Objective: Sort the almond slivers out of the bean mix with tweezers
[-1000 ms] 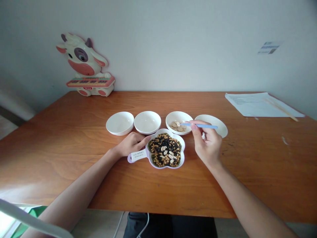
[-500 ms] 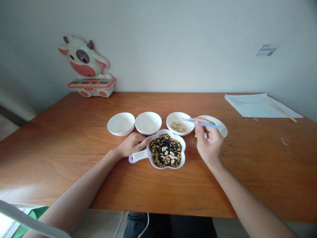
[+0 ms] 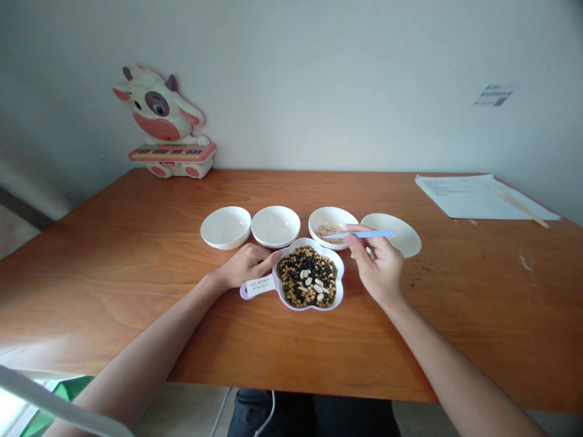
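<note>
A flower-shaped white and lilac dish point(image 3: 339, 285) with a labelled handle holds black seeds, small yellow grains, green beans and several pale, peanut-like halves point(image 3: 319, 289). My left hand point(image 3: 246, 266) grips this dish at its left rim, the thumb resting on the edge. In my right hand point(image 3: 380, 267), pinched between thumb and fingers, are slim blue tweezers point(image 3: 376, 233). Their tips point left, over the near part of a white bowl point(image 3: 332, 212) with pale flat pieces in it. Whether the tips hold anything is too small to tell.
Two white bowls point(image 3: 226, 227) stand to the left in the row, and a white oval plate point(image 3: 407, 238) lies at its right end. Farther back are papers point(image 3: 460, 194) with a wooden stick point(image 3: 523, 209) on them. A cow toy keyboard point(image 3: 173, 152) stands at the back left.
My right hand has come left and nearer me, carrying the tweezer tips from the white bowl's far right side to its near edge by the dish. My left hand keeps its hold.
</note>
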Motion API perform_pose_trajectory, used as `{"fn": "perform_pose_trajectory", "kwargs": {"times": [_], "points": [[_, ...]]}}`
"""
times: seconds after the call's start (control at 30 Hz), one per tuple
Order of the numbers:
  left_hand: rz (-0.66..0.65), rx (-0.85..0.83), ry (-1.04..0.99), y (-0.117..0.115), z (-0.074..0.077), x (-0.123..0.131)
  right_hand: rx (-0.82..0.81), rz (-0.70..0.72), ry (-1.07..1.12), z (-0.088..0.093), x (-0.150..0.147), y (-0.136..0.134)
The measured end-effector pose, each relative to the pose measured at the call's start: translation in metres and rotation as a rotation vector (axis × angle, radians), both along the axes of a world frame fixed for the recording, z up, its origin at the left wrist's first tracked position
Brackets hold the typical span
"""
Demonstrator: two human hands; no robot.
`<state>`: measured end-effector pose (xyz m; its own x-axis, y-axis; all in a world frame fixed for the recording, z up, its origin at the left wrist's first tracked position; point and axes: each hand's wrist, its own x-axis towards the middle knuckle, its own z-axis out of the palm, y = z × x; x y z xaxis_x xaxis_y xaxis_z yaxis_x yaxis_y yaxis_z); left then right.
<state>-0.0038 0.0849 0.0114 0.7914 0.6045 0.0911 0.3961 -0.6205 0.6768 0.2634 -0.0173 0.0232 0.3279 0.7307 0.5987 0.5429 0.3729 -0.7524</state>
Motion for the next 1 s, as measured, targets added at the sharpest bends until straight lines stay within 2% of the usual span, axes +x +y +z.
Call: {"fn": "perform_pose_trajectory", "kwargs": {"times": [0.2, 0.43, 1.0], "points": [[-0.010, -0.005, -0.005, 0.0002, -0.0007, 0.0001, -0.019, 0.162, -0.161, -0.0048, -0.0008, -0.0016], [-0.013, -0.009, -0.014, 0.0003, -0.0005, 0.0001, -0.046, 0.251, -0.291, 0.0031, -0.0069, -0.0073], [-0.020, -0.034, -0.009, 0.0006, -0.0006, 0.0000, -0.038, 0.268, -0.407, -0.0009, -0.0054, -0.0077]]}}
